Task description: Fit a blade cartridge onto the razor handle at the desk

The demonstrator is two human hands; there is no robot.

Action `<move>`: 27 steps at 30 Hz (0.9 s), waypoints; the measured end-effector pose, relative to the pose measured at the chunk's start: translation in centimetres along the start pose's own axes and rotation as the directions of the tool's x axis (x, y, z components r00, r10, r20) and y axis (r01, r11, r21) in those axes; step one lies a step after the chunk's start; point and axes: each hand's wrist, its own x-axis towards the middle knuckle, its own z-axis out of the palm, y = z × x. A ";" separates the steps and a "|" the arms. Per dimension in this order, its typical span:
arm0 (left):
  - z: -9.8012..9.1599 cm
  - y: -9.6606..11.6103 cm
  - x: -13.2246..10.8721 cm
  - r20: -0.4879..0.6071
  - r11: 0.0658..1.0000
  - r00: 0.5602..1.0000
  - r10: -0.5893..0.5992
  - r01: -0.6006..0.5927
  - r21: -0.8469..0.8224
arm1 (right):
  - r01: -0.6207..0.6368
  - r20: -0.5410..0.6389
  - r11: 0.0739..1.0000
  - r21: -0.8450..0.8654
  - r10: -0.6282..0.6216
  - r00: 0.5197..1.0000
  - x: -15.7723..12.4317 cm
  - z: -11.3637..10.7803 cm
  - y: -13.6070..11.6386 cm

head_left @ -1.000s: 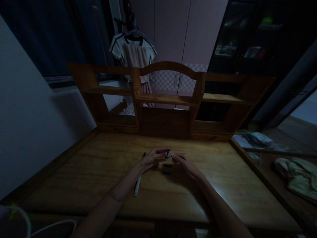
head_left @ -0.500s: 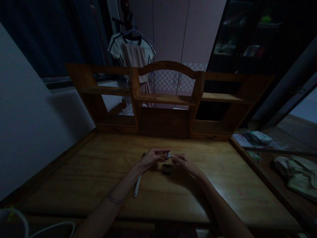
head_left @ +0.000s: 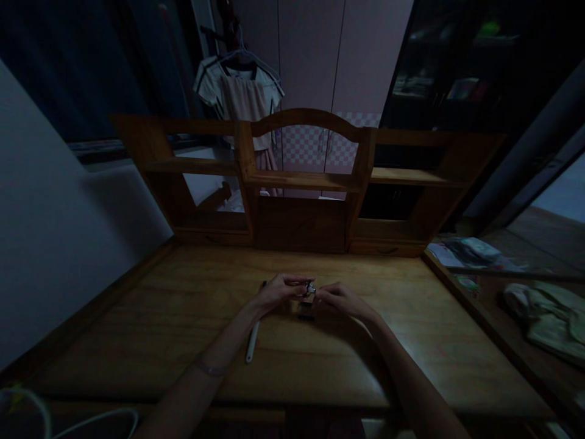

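Above the middle of the desk, my left hand [head_left: 284, 289] pinches a small silver-and-dark metal piece [head_left: 310, 288] between thumb and fingers. Its exact kind is too small and dim to make out. My right hand [head_left: 340, 299] is closed, thumb against forefinger, right at the piece's right end; whatever lies between those fingertips is hidden. Just below the hands, a small dark box-like object [head_left: 306, 311] rests on the wood. A long, thin pale bar with a hole at its near end [head_left: 251, 350] lies partly under my left wrist, its dark far tip showing beyond.
The wooden desk [head_left: 192, 305] carries a shelf unit [head_left: 301, 181] along its back edge. A wall [head_left: 41, 231] bounds the left side. Cloth [head_left: 548, 314] and papers [head_left: 470, 251] lie to the right, past the desk's raised edge. A white cable [head_left: 105, 412] loops at the lower left.
My right fingertips have shifted slightly around the metal piece's right end, and the piece looks turned a little. The left hand keeps its pinch. The whole view has shifted slightly.
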 end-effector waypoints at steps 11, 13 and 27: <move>0.0 0.1 0.3 -0.010 1.000 1.000 0.018 -0.018 0.018 | -0.016 -0.033 0.999 -0.046 0.014 0.999 0.2 -0.2 0.7; 0.0 0.1 0.3 0.000 1.000 1.000 0.012 -0.012 0.004 | -0.023 -0.030 0.999 -0.045 0.022 0.999 0.2 -0.1 0.6; -0.1 0.1 0.3 0.003 0.991 0.999 0.043 -0.043 -0.124 | 0.015 -0.176 0.998 -0.055 -0.024 0.984 0.4 0.1 0.3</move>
